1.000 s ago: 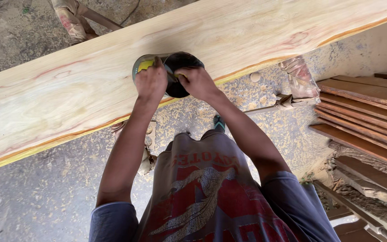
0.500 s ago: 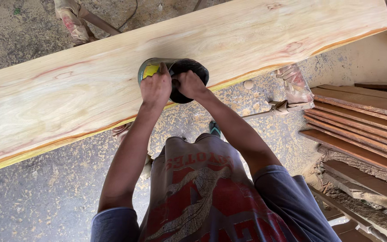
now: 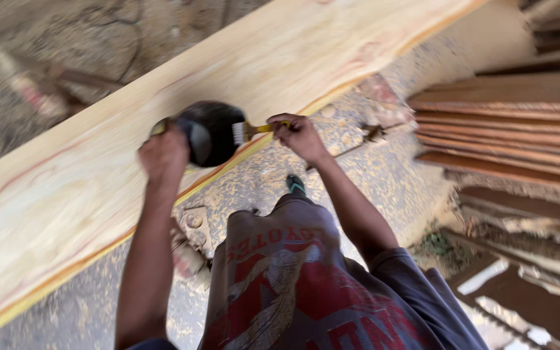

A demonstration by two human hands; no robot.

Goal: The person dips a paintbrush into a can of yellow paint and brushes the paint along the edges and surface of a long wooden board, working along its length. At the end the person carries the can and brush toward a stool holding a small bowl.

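A long pale wooden plank [image 3: 280,71] runs diagonally across the view. My left hand [image 3: 163,155] grips a round black container [image 3: 207,131] tilted at the plank's near edge. My right hand [image 3: 298,134] holds a small brush [image 3: 254,130] with a yellow handle, its white bristles at the container's mouth. Both hands are blurred by motion.
Sawdust covers the floor [image 3: 358,181]. A stack of reddish-brown boards [image 3: 507,136] lies at the right, with darker timber pieces [image 3: 526,285] below it. Wooden legs [image 3: 40,91] stand beyond the plank at the upper left. My foot [image 3: 295,185] shows under the plank's edge.
Both hands rested together on the black container on the plank; now my right hand has come off it and holds a brush, and the container is tilted at the plank's edge.
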